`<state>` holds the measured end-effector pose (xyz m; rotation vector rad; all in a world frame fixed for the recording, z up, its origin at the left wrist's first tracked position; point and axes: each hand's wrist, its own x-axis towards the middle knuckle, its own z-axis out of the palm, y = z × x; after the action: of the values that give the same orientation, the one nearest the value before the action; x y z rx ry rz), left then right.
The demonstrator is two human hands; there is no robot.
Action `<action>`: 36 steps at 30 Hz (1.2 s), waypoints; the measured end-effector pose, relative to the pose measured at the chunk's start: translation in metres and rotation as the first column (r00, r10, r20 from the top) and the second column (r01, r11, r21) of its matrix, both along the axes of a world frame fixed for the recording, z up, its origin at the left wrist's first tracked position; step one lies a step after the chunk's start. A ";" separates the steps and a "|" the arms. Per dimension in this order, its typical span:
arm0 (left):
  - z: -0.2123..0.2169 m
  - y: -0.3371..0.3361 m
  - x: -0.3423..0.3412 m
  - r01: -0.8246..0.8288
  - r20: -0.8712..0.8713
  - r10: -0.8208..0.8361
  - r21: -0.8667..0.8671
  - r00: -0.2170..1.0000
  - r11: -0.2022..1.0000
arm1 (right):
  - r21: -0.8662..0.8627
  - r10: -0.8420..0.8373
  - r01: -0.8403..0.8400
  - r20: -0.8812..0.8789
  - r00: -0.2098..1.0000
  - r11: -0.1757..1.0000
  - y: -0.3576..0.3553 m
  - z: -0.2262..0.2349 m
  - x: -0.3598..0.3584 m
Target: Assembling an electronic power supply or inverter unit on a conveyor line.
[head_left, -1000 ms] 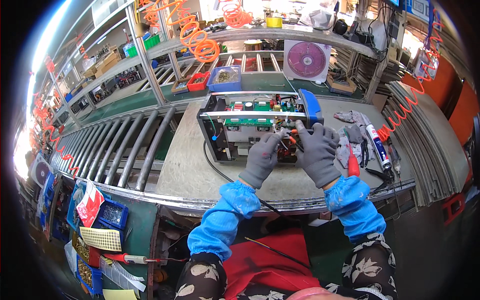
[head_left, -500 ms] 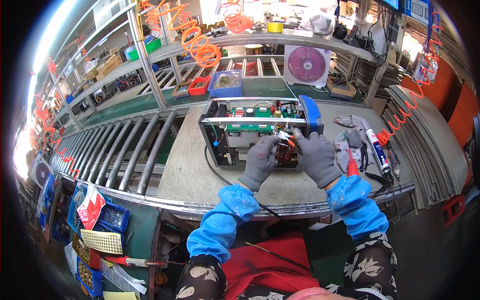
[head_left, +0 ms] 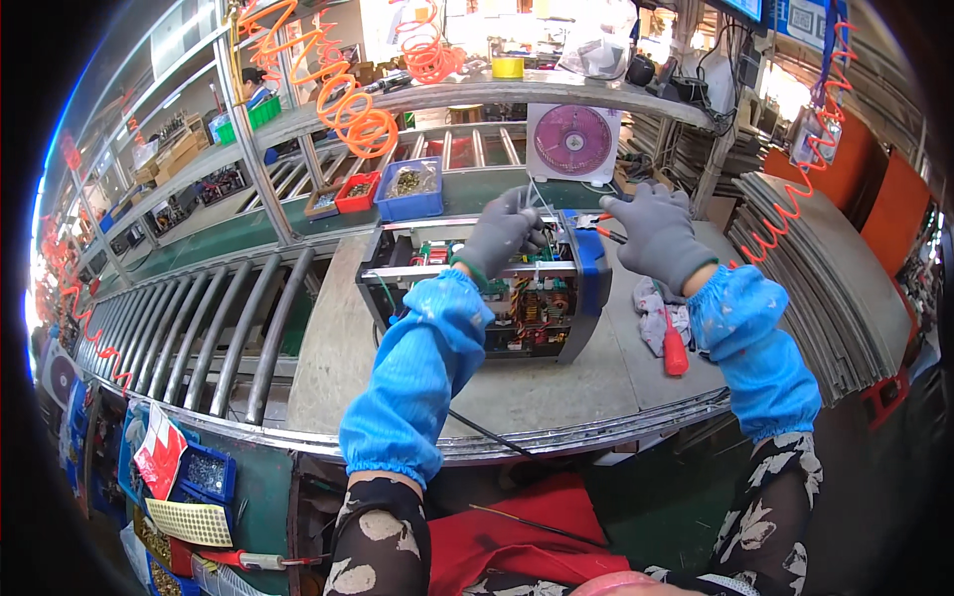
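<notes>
I see the left hand (head_left: 502, 230), grey glove, at centre top of frame, fingers pinched shut on a thin clear strip (head_left: 537, 197), prob. a cable tie, that sticks up above the fingertips. Right hand (head_left: 654, 230), also grey-gloved, sits just right of it, closed round small orange-handled cutters (head_left: 603, 226) w/ the tips pointing left toward the strip. Can't tell if blades touch it. Both hands hover over the top rear of the open electronics chassis (head_left: 517, 288), mid-frame on the workbench (head_left: 338, 348); wiring and boards show inside, blue end panel on its right. Red-handled screwdriver (head_left: 675, 350) lies right of the chassis by a grey rag (head_left: 656, 308). Blue parts bin (head_left: 409, 189) and red bin (head_left: 356, 191) behind, upper centre. Roller conveyor (head_left: 199, 328) at left.
</notes>
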<state>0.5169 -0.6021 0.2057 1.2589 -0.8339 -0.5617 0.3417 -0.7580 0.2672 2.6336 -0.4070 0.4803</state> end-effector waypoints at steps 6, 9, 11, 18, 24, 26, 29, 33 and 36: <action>-0.012 -0.021 0.008 0.036 0.035 -0.036 0.005 0.999 0.999 | 0.005 -0.093 0.095 -0.191 0.977 0.995 0.006 0.011 0.018; -0.014 -0.017 0.009 0.036 0.043 -0.035 -0.018 0.998 0.999 | -0.003 -0.085 0.086 -0.226 0.971 0.996 0.011 0.013 0.023; -0.018 -0.018 0.014 0.048 0.066 -0.045 -0.040 0.997 0.998 | -0.038 -0.069 0.062 -0.232 0.970 0.997 0.015 0.014 0.029; -0.024 -0.037 0.013 -0.146 0.381 0.142 -0.018 0.914 0.989 | -0.187 -0.122 0.069 -0.292 0.949 0.980 0.022 0.018 0.042; -0.040 -0.007 0.004 -0.501 0.450 0.617 -0.359 0.646 0.787 | 0.144 0.200 -0.194 -0.031 0.979 0.970 0.014 -0.016 0.046; -0.042 0.026 -0.016 -0.512 0.567 0.753 -0.561 0.334 0.650 | 0.376 0.289 -0.319 0.134 0.948 0.870 -0.020 -0.031 0.034; -0.002 0.142 -0.054 -0.364 0.613 0.790 -0.736 -0.002 0.570 | 0.623 0.178 -0.283 0.225 0.958 0.729 -0.071 -0.058 0.032; -0.010 0.335 -0.015 -0.694 0.614 0.490 -0.719 -0.619 0.024 | 0.781 0.033 -0.176 0.196 0.980 0.599 -0.044 -0.073 0.053; -0.051 0.443 0.012 -0.896 0.968 0.237 0.036 -0.078 -0.443 | 0.723 0.043 -0.158 0.174 0.984 0.672 -0.034 -0.076 0.079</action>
<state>0.5289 -0.1594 0.1552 2.8442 0.4046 1.0108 0.4209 -0.7919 0.1912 3.4417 -0.6036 0.6480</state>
